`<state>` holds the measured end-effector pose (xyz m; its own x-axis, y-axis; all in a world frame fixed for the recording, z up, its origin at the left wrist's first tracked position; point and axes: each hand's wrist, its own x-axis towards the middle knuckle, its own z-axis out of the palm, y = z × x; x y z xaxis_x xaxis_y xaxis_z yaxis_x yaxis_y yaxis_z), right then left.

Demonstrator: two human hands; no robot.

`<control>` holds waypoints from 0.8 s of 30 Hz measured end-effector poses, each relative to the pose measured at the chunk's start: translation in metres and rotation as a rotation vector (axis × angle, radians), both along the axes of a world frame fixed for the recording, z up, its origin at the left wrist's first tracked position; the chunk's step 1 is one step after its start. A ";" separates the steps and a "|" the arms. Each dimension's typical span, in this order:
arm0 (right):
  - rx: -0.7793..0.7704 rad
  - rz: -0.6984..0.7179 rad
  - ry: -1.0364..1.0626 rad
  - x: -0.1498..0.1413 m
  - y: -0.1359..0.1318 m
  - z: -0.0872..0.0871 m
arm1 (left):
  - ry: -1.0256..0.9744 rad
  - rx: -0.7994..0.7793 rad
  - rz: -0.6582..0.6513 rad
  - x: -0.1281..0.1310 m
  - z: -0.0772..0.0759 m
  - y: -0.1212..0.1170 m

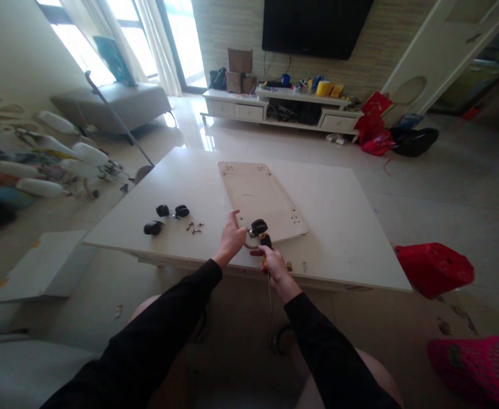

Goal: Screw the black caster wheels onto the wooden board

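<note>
A pale flat board [258, 196] with rounded corners and groups of holes lies on the white table [335, 227]. A black caster wheel [258, 227] stands on its near left corner. My left hand [231, 238] grips that corner beside the caster, index finger pointing up and thumb towards the wheel; its other fingers are hidden. My right hand [277, 266] is closed around a screwdriver [266, 241] with a black and yellow handle, its shaft pointing down past the table edge. To the left lie loose casters [182, 211] and several small screws [194, 228].
Small items [289, 266] lie at the table's front edge. A red stool [437, 268] and a pink basket [479, 363] are on the right. A white box [49, 264] stands at the left. Beyond the table is a low TV cabinet [241, 108].
</note>
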<state>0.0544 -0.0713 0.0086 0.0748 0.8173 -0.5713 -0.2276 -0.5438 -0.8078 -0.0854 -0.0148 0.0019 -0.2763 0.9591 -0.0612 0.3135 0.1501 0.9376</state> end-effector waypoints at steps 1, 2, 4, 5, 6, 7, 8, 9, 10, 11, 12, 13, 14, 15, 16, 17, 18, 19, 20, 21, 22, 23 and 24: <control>0.005 -0.003 -0.027 0.003 0.002 0.001 | 0.015 -0.011 -0.022 -0.002 0.002 0.001; 0.013 -0.014 -0.060 0.007 0.005 0.002 | 0.035 -0.018 -0.047 -0.004 0.005 0.002; 0.052 -0.055 -0.127 0.015 0.011 0.006 | 0.069 -0.024 -0.085 -0.005 0.013 0.005; 0.086 -0.081 -0.154 0.019 0.014 0.009 | 0.086 -0.025 -0.101 -0.006 0.018 0.006; 0.128 -0.110 -0.172 0.023 0.017 0.013 | 0.102 -0.023 -0.115 -0.007 0.022 0.007; 0.170 -0.134 -0.181 0.026 0.019 0.017 | 0.118 -0.014 -0.130 -0.007 0.026 0.009; 0.204 -0.155 -0.181 0.029 0.022 0.022 | 0.135 0.006 -0.154 -0.008 0.029 0.011; 0.236 -0.176 -0.177 0.032 0.024 0.026 | 0.148 0.032 -0.188 -0.009 0.030 0.012; 0.272 -0.198 -0.175 0.034 0.027 0.031 | 0.154 0.061 -0.231 -0.009 0.031 0.013; 0.320 -0.226 -0.180 0.036 0.028 0.034 | 0.149 0.085 -0.281 -0.010 0.031 0.014; 0.386 -0.263 -0.198 0.037 0.030 0.037 | 0.132 0.103 -0.334 -0.011 0.030 0.015; 0.451 -0.301 -0.222 0.039 0.032 0.040 | 0.113 0.113 -0.383 -0.011 0.029 0.015; 0.507 -0.334 -0.240 0.040 0.034 0.041 | 0.104 0.120 -0.423 -0.012 0.027 0.014; 0.552 -0.359 -0.256 0.041 0.035 0.042 | 0.115 0.133 -0.445 -0.013 0.024 0.013; 0.580 -0.375 -0.266 0.042 0.036 0.042 | 0.147 0.153 -0.462 -0.015 0.022 0.012; 0.597 -0.390 -0.270 0.043 0.037 0.043 | 0.197 0.183 -0.481 -0.016 0.021 0.011; 0.608 -0.406 -0.268 0.044 0.038 0.044 | 0.257 0.218 -0.506 -0.018 0.019 0.010; 0.617 -0.420 -0.263 0.044 0.039 0.045 | 0.315 0.252 -0.539 -0.021 0.019 0.010; 0.625 -0.433 -0.257 0.044 0.039 0.046 | 0.361 0.278 -0.579 -0.023 0.019 0.009; 0.637 -0.446 -0.250 0.044 0.039 0.048 | 0.394 0.292 -0.620 -0.024 0.020 0.009; 0.653 -0.455 -0.245 0.043 0.039 0.050 | 0.417 0.292 -0.656 -0.026 0.022 0.009; 0.672 -0.459 -0.243 0.043 0.039 0.052 | 0.435 0.283 -0.681 -0.027 0.024 0.009; 0.694 -0.461 -0.244 0.042 0.040 0.054 | 0.452 0.269 -0.706 -0.027 0.026 0.010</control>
<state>0.0964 -0.0315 0.0631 0.5396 0.8333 0.1205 -0.0808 0.1937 -0.9777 -0.1127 -0.0052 0.0278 0.4434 0.8812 0.1636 0.5995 -0.4273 0.6768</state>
